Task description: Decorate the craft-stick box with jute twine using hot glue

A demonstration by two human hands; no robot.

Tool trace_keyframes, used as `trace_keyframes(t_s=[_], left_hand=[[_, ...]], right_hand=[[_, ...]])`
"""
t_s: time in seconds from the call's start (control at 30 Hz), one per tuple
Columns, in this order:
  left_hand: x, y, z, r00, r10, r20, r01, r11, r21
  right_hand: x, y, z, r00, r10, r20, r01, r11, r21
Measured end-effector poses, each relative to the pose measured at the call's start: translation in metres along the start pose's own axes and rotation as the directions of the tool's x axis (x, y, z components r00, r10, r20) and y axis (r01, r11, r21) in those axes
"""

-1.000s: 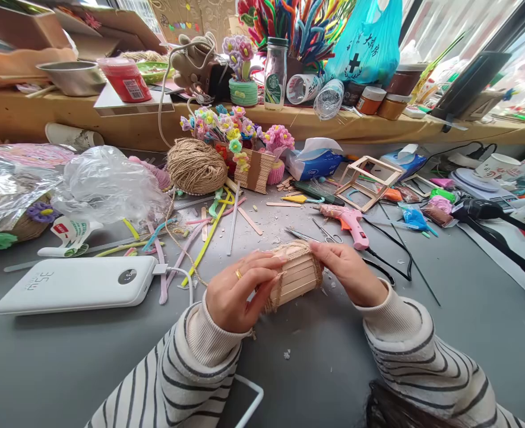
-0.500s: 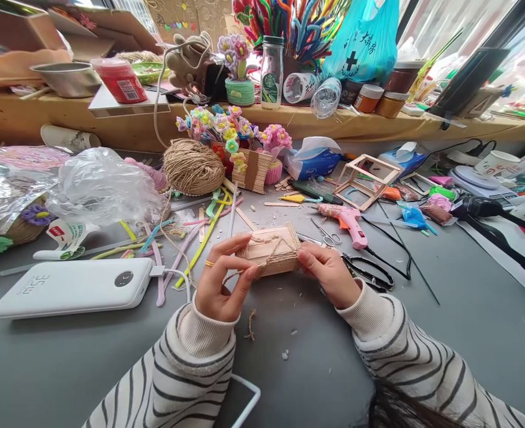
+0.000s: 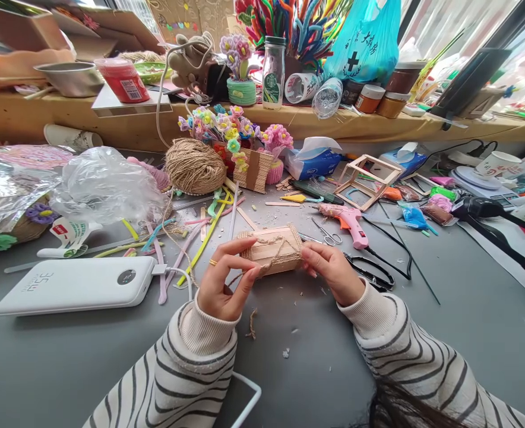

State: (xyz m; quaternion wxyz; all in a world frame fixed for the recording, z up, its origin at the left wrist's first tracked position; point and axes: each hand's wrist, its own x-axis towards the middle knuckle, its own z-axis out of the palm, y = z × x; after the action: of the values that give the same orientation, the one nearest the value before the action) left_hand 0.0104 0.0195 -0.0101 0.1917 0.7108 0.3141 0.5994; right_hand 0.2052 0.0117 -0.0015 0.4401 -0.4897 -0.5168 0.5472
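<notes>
A small wooden-stick box (image 3: 269, 245), its ends wrapped in jute twine, is held between my two hands just above the table. My left hand (image 3: 224, 279) is at its left end, one finger along the upper edge. Thumb and a fingertip there pinch the twine (image 3: 275, 260), which crosses the sticks on a slant. My right hand (image 3: 334, 270) grips the right end, thumb in front and the other fingers partly hidden behind. A loose strand trails from my left hand toward the ball of twine (image 3: 195, 166) behind.
A white power bank (image 3: 73, 285) with a cable lies at left. Scissors (image 3: 327, 233), a pink glue gun (image 3: 349, 223) and black-handled pliers (image 3: 372, 272) are behind and right of my right hand. Pipe cleaners (image 3: 204, 241) litter the left; a stick frame (image 3: 367, 178) stands farther back.
The box has shifted very slightly to the right in view, and its right end shows a little more beside my right thumb. Both hands keep their hold.
</notes>
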Motion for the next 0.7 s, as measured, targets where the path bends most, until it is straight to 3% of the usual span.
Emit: trace_keyframes(t_s=[0.2,0.37,0.47,0.6,0.7], left_hand=[[0.005,0.003,-0.011,0.983,0.166,0.082,-0.174,0.979,0.106],[0.008,0.013,-0.014,0.959,0.282,0.043,-0.285,0.95,0.127],[0.006,0.021,-0.019,0.954,0.3,-0.017,-0.294,0.944,0.15],[0.003,0.03,-0.025,0.957,0.289,-0.009,-0.286,0.95,0.129],[0.0,0.035,-0.022,0.946,0.3,0.123,-0.313,0.943,0.114]], right_hand=[[0.0,0.0,-0.002,0.998,0.001,-0.069,-0.001,1.0,-0.009],[-0.001,0.002,-0.008,0.982,-0.013,-0.19,0.002,0.998,-0.055],[-0.001,0.001,-0.011,0.947,-0.06,-0.315,0.045,0.997,-0.057],[-0.006,-0.003,-0.012,0.86,-0.24,-0.45,0.169,0.966,-0.194],[-0.014,-0.011,-0.008,0.807,-0.493,-0.325,0.367,0.85,-0.378]])
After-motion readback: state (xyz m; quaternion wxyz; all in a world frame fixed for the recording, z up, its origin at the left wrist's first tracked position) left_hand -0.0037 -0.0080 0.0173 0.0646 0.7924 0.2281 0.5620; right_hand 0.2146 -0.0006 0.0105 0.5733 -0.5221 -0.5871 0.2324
